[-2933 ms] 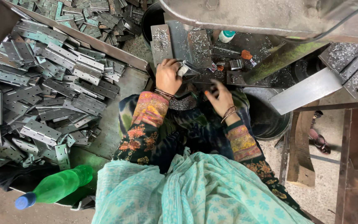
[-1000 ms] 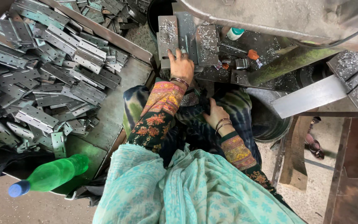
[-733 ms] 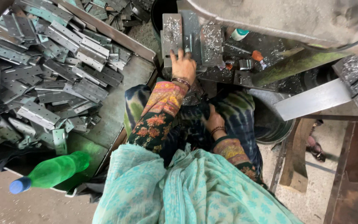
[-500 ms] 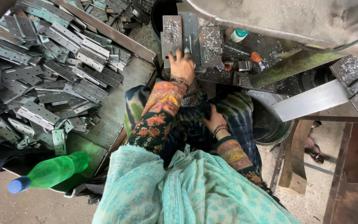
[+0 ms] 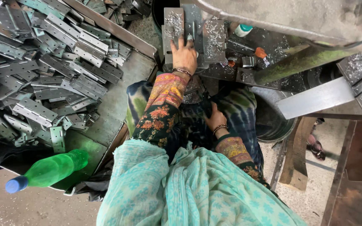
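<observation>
Head view, looking down at lap and machine bed. Left hand (image 5: 185, 53) stretched forward, pressed flat on a metal hinge plate (image 5: 174, 29) lying on the machine bed (image 5: 273, 62); fingers spread, not closed round anything. Plate's long axis runs away from the body, in line with the forearm; a second, similar plate (image 5: 214, 37) just to its right, both littered with swarf. Right hand (image 5: 215, 119) low in the lap, well apart from the left and much farther from the plate; cannot tell whether closed on anything. Left hand clearly the nearer to the plate. Heap of hinges (image 5: 42, 71) on a tray (image 5: 114, 104) to the left; green plastic bottle (image 5: 51, 169) at the tray's near edge. Bucket (image 5: 281, 125) under the bed, right.
</observation>
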